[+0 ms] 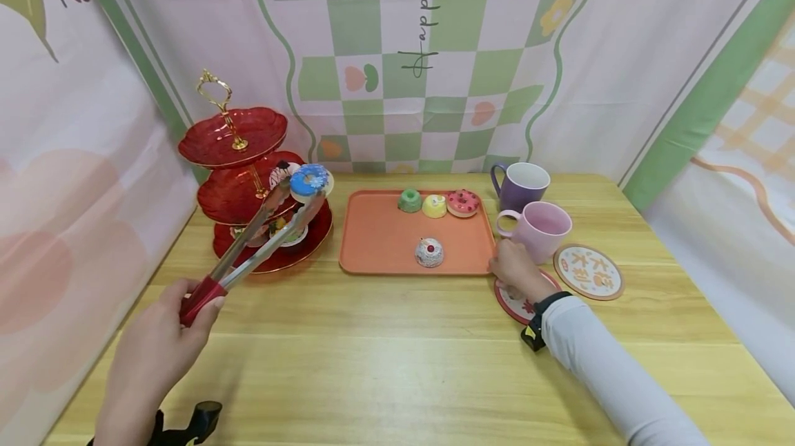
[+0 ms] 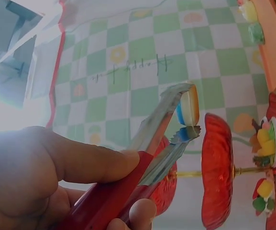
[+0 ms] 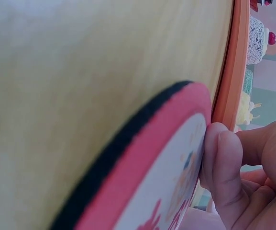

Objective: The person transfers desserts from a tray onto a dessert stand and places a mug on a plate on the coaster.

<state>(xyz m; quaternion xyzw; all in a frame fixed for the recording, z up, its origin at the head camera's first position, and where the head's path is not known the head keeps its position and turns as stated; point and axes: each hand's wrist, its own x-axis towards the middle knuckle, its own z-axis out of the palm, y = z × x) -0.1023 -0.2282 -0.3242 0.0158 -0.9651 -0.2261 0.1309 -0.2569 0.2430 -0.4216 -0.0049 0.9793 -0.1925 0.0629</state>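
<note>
My left hand [image 1: 158,342] grips red-handled metal tongs [image 1: 257,239]. Their tips clasp a blue-iced toy donut [image 1: 308,180] in the air, in front of the red three-tier stand [image 1: 232,135]. In the left wrist view, the donut [image 2: 190,105] is seen edge-on between the serrated tips. My right hand [image 1: 518,270] pinches the right rim of the orange tray [image 1: 379,239], near its front corner, above a red-edged round coaster [image 1: 515,308]. On the tray are a white toy cake with a cherry [image 1: 429,253], a green ring cake [image 1: 410,200], a yellow cake [image 1: 434,206] and a pink donut [image 1: 463,203].
Behind my right hand stand a pink mug [image 1: 540,228] and a purple mug [image 1: 524,187]. A second round coaster [image 1: 589,272] lies to the right. Toy desserts sit on the stand's lower tiers. A printed cloth [image 1: 385,121] hangs behind the wooden table [image 1: 385,356].
</note>
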